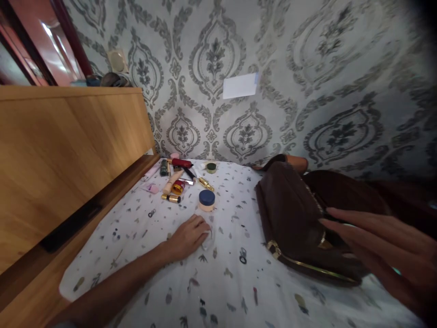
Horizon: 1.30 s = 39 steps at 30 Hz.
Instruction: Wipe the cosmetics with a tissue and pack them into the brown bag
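Note:
My left hand [187, 237] rests on the patterned white sheet [218, 282] with its fingers curled around a small clear object [208, 237]. Just beyond it stands a small jar with a dark blue lid [206, 200]. My right hand [382, 248] hovers with fingers spread and nothing in it, over the near end of a dark brown bag [293, 218] with gold trim. A scatter of cosmetics lies at the far left of the sheet: a red tube [181, 163], a beige tube [172, 181], a gold lipstick [205, 183] and a green-lidded pot [211, 167].
A wooden headboard [68, 150] runs along the left, with a dark phone-like slab [70, 226] lying on its ledge. Patterned wallpaper [307, 82] rises behind the bed, with a white paper [241, 85] stuck on it.

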Each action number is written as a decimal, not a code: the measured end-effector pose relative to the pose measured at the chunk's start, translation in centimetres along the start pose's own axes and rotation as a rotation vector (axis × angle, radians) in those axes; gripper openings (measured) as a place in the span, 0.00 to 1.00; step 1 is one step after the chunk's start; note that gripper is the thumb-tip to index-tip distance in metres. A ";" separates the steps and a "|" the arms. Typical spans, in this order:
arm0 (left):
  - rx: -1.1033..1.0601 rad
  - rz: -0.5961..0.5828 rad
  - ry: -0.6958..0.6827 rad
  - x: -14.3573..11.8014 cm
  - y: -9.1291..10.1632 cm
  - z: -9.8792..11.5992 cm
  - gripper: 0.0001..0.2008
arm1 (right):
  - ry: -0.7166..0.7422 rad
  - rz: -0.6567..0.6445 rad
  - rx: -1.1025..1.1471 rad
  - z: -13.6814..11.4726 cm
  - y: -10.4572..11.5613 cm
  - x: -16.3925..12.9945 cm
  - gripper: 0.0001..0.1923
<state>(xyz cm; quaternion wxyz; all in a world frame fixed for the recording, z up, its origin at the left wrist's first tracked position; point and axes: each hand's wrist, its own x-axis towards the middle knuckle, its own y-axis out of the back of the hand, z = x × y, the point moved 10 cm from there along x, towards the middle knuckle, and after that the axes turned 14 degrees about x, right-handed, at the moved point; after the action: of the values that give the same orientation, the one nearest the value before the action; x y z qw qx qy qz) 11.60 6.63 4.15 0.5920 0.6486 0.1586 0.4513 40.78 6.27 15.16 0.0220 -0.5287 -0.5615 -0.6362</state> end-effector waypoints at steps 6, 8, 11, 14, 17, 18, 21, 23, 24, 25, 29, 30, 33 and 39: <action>0.109 0.013 0.058 -0.1 -0.1 -2.1 0.12 | 0.237 -0.208 0.285 -11.5 -8.5 0.3 0.16; 0.131 0.053 0.115 -0.5 0.6 -3.9 0.13 | 0.184 -0.272 0.390 -13.1 -11.8 0.4 0.15; 0.169 0.148 0.277 -1.3 2.5 -8.6 0.12 | 0.063 -0.386 0.515 -14.3 -16.1 0.3 0.14; 0.232 0.238 0.489 -2.6 5.1 -14.7 0.12 | -0.034 -0.447 0.601 -14.9 -18.7 0.1 0.13; 0.290 0.270 0.630 -3.8 7.0 -20.3 0.13 | -0.065 -0.422 0.657 -15.1 -19.7 -0.2 0.14; 0.299 0.268 0.659 -4.0 7.3 -21.8 0.14 | -0.063 -0.405 0.664 -15.1 -19.8 -0.3 0.14; 0.288 0.216 0.687 -4.3 7.2 -24.9 0.15 | -0.040 -0.341 0.662 -15.0 -19.6 -0.6 0.14; 0.268 0.176 0.680 -4.3 6.5 -25.5 0.15 | -0.020 -0.300 0.660 -14.9 -19.3 -0.8 0.15; 0.260 0.160 0.674 -4.3 6.2 -25.6 0.15 | -0.011 -0.281 0.660 -14.9 -19.1 -0.8 0.15; 0.254 0.147 0.665 -4.3 5.9 -25.4 0.15 | -0.002 -0.266 0.661 -14.9 -18.9 -0.8 0.14; 0.240 0.109 0.624 -3.9 5.3 -24.4 0.14 | 0.027 -0.229 0.662 -14.6 -18.9 -1.0 0.14; 0.236 0.105 0.624 -3.8 5.3 -24.4 0.14 | 0.038 -0.220 0.662 -14.6 -18.9 -1.2 0.15; 0.225 0.106 0.666 -3.4 5.6 -25.4 0.14 | 0.047 -0.226 0.656 -14.3 -19.4 -1.5 0.15; 0.207 0.100 0.766 -1.9 6.0 -28.0 0.16 | 0.031 -0.227 0.638 -14.2 -19.3 -1.5 0.14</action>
<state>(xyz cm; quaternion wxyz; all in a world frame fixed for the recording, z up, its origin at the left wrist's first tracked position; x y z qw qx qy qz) -13.09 21.22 5.76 0.3988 0.4965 0.3809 0.6703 20.26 2.03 3.45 0.1239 -0.4198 -0.7872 -0.4345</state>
